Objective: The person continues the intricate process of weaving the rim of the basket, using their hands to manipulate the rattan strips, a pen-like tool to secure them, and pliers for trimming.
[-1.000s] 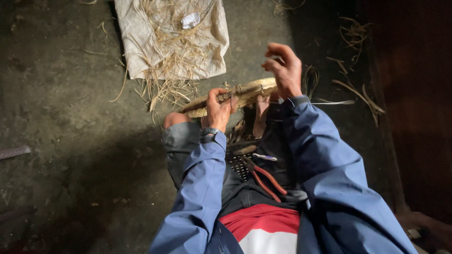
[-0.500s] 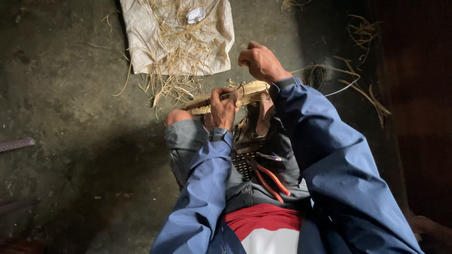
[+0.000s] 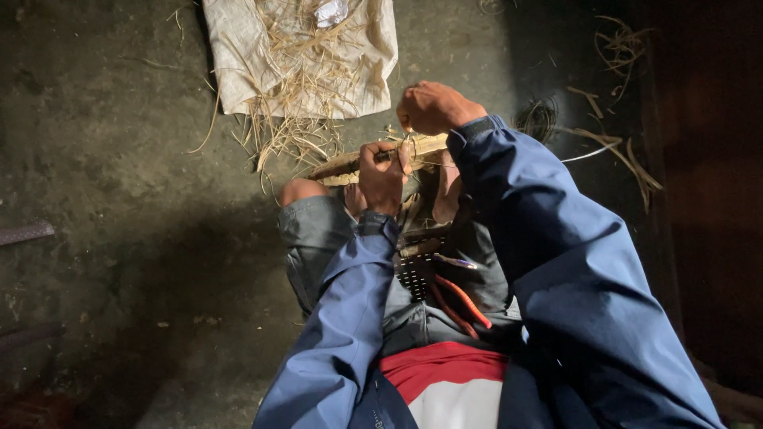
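Note:
A tan bundle of dried straw (image 3: 342,164) lies across my knees, roughly level. My left hand (image 3: 382,176) is closed around its middle from above. My right hand (image 3: 431,107) is fisted just above the bundle's right end, pinching a thin strand that runs down to it. Both arms wear blue sleeves. What my right fingers pinch is too small to make out clearly.
A pale cloth sack (image 3: 302,56) with loose straw on it lies on the dark floor ahead. Straw scraps (image 3: 612,143) are scattered at the right. Orange-handled pliers (image 3: 461,298) rest in my lap. A grey bar (image 3: 24,233) pokes in at the left.
My right hand has moved left and down from an open, raised position to a fist close over the bundle. The left hand stays on the bundle.

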